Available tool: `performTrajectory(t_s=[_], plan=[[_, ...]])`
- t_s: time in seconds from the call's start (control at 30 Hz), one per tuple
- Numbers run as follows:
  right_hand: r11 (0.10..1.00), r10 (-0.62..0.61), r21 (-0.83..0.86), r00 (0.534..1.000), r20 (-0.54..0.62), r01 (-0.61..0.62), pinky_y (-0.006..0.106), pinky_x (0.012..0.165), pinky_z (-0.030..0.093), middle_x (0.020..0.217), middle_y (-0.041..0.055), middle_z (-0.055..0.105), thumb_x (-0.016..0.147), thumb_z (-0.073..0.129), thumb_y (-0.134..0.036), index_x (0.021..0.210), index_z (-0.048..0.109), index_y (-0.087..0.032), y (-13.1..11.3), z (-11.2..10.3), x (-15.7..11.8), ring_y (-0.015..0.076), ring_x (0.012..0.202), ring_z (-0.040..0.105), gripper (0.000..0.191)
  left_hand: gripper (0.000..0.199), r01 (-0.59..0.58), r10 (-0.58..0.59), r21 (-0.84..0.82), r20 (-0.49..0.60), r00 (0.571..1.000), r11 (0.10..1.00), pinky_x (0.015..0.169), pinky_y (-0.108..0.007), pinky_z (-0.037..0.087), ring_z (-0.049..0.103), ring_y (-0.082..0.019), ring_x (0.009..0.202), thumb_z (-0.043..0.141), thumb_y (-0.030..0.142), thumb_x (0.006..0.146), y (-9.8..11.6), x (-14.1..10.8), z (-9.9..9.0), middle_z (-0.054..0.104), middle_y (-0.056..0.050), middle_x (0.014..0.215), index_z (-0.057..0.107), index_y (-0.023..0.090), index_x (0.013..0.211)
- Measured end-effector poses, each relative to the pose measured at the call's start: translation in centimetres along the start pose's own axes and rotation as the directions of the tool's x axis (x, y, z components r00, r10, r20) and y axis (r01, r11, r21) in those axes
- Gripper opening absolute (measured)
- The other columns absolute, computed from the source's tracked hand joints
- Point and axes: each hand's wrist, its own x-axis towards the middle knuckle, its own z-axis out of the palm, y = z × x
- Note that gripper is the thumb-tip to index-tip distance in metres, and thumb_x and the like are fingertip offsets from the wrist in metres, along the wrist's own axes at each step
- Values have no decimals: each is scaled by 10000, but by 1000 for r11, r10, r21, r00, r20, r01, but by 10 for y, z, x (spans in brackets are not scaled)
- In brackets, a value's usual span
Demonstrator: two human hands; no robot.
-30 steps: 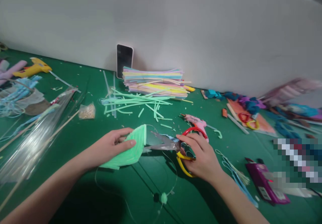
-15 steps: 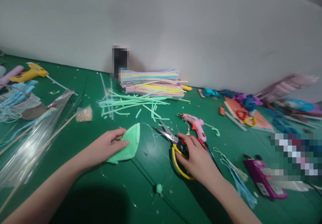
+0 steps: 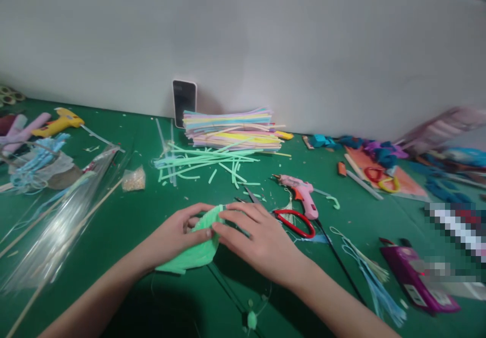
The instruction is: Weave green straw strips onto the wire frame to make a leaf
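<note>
A light-green, leaf-shaped piece of fuzzy pipe cleaners (image 3: pixel 201 249) is held above the table, tilted, its pointed end up. My left hand (image 3: pixel 182 234) is closed on its left side, the thumb lying across its face. My right hand (image 3: pixel 258 231) has its fingertips on the piece's upper right edge, and part of that edge is hidden behind them. Just past my right hand lie scissors with a red handle loop (image 3: pixel 295 223), partly covered by the hand. A small green bead-like knot (image 3: pixel 251 320) on a thin string lies nearer to me.
Green pipe cleaners (image 3: pixel 207 158) and a pastel bundle (image 3: pixel 235 134) lie at the back, near a phone (image 3: pixel 185 102) leaning on the wall. A pink glue gun (image 3: pixel 299 191) and blue tassels (image 3: pixel 375 282) are to the right. Clear plastic sleeves (image 3: pixel 79 206) and a bag of beads (image 3: pixel 134 179) lie left.
My right hand has let go of the scissors, which now lie on the table, and has moved left onto the green piece. My left hand still holds the piece, now slightly lower.
</note>
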Motion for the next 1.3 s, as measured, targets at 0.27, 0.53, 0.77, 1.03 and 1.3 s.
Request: performTrajectory(t_s=[0.27, 0.53, 0.77, 1.03, 1.3], plan=[[961, 152, 257, 971, -186, -102, 311, 804, 518, 910, 40, 760, 930, 564, -204, 991, 686, -194, 24, -6, 15, 165, 856, 682, 137, 549, 45, -45, 9, 38, 998, 999, 637, -245, 423, 592, -174, 734, 680, 432, 806, 2, -4, 3, 698, -31, 927, 554, 255, 1311], [451, 529, 669, 781, 332, -590, 271, 639, 506, 739, 20, 727, 888, 606, -341, 852, 700, -180, 59, 16, 24, 152, 680, 662, 190, 468, 13, -13, 64, -7, 1000, 998, 659, -270, 459, 624, -218, 788, 701, 390, 757, 5, -8, 2, 704, -30, 910, 648, 254, 1201], [357, 528, 689, 745, 409, -631, 299, 686, 520, 796, 28, 709, 887, 607, -391, 878, 686, -188, 48, 22, -2, 166, 733, 661, 218, 316, -33, 30, 110, 32, 999, 993, 763, -292, 472, 624, -232, 876, 675, 410, 784, 13, -7, 0, 699, -34, 935, 703, 215, 1030], [300, 667, 765, 699, 258, -569, 308, 743, 547, 998, 55, 725, 923, 546, -447, 1007, 663, -223, 40, 8, -19, 190, 850, 704, 266, 315, 71, -70, -30, 48, 996, 997, 768, -297, 485, 648, -213, 890, 664, 465, 822, 12, -7, 1, 709, -54, 1008, 652, 204, 999], [536, 810, -26, 522, -267, -844, 394, 792, 474, 851, 96, 670, 898, 528, -479, 866, 622, -191, 85, -7, -70, 270, 846, 624, 304, 282, 149, -129, -225, 102, 986, 963, 750, -311, 522, 678, -202, 854, 675, 430, 841, 9, -7, 4, 739, -86, 1004, 625, 198, 994]])
